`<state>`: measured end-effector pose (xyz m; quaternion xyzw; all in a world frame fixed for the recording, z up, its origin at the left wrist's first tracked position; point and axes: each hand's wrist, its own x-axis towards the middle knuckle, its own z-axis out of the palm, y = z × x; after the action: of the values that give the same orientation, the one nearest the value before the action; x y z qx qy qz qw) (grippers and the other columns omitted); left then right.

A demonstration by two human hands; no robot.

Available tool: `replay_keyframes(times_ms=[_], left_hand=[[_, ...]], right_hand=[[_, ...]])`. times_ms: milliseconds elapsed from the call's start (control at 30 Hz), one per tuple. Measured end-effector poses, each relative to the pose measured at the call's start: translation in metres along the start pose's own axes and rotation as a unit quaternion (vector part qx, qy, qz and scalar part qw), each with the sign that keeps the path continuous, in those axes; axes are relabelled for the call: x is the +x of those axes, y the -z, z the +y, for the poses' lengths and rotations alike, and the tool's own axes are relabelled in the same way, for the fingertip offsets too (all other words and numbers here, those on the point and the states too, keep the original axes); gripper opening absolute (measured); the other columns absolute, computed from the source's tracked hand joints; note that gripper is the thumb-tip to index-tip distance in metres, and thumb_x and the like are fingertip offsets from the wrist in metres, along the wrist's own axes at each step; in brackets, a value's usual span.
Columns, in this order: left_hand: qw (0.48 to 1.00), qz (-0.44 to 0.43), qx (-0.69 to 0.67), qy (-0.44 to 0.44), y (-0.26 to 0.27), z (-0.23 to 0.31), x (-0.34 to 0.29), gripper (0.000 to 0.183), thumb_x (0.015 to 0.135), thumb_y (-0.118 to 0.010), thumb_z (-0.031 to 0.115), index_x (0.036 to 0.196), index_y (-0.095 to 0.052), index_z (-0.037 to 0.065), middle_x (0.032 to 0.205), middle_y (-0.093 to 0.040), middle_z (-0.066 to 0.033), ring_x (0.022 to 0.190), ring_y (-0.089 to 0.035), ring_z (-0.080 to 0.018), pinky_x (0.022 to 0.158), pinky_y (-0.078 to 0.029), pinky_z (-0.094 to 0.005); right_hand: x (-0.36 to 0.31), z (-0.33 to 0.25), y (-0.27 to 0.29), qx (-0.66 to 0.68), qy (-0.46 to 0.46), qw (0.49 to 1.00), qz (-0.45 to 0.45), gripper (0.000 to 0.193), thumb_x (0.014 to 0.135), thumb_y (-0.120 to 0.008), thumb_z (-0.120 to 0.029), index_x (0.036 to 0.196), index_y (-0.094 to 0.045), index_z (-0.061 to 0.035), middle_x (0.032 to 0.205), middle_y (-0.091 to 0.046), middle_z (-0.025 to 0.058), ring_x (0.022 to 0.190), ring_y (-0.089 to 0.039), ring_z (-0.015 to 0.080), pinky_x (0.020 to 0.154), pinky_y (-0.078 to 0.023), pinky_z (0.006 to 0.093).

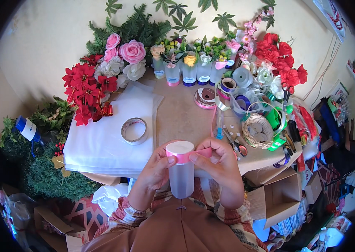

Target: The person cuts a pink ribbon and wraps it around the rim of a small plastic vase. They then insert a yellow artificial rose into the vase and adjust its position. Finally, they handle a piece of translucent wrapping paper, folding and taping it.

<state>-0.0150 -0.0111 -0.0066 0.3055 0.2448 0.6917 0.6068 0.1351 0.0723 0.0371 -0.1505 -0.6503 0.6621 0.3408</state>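
One ribbon-wrapped cup (181, 181), cluttered brown table (171, 113), pale wall (55, 40)

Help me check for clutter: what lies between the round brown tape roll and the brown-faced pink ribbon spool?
Only translucent white sheets, then brown tabletop, in the head view.

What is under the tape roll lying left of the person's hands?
The tape roll lies on translucent white sheets, which also show through its hole. What the ring itself covers cannot be seen.
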Motion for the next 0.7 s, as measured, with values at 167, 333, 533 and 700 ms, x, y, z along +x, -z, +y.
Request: replay_keyframes(times_ms=[167,333,533,700], left_hand=[[0.999,-0.025,-0.024,0.016,0.006,-0.001,-0.001,0.061,0.073,-0.072,0.034,0.118,-0.047,0.001,0.107,-0.058,-0.0073,0.098,-0.057,-0.0147,0.087,-0.046,-0.0299],[1.000,0.002,-0.004,-0.012,-0.001,0.003,0.001,0.061,0.073,-0.071,0.035,0.117,-0.044,0.000,0.109,-0.056,-0.0072,0.101,-0.055,-0.0149,0.088,-0.045,-0.0308],[0.987,-0.012,0.134,-0.082,-0.001,0.001,-0.001,0.053,0.076,-0.069,0.033,0.112,-0.045,0.002,0.107,-0.056,-0.0083,0.100,-0.055,-0.0145,0.086,-0.044,-0.0295],[0.998,0.012,0.059,-0.024,-0.003,0.002,0.000,0.053,0.075,-0.070,0.032,0.111,-0.046,0.002,0.103,-0.057,-0.0075,0.096,-0.056,-0.0138,0.084,-0.044,-0.0286]], right_hand=[[-0.002,-0.004,-0.001,0.016,0.002,1.000,-0.006,0.015,0.080,-0.069,-0.011,0.084,-0.059,-0.0003,0.079,-0.058,-0.0002,0.075,-0.050,0.0035,0.066,-0.041,0.0191],[-0.003,0.001,-0.002,0.013,0.015,1.000,0.023,0.014,0.079,-0.069,-0.011,0.084,-0.060,-0.0006,0.079,-0.058,-0.0002,0.073,-0.050,0.0043,0.065,-0.040,0.0203],[-0.005,0.005,-0.009,-0.096,0.029,0.993,0.054,0.014,0.076,-0.070,-0.010,0.082,-0.061,-0.0016,0.076,-0.059,-0.0001,0.070,-0.049,0.0049,0.065,-0.039,0.0213],[-0.003,0.001,-0.014,-0.113,0.032,0.992,0.050,0.014,0.076,-0.070,-0.012,0.081,-0.062,-0.0022,0.075,-0.060,-0.0001,0.072,-0.050,0.0057,0.066,-0.040,0.0221]])
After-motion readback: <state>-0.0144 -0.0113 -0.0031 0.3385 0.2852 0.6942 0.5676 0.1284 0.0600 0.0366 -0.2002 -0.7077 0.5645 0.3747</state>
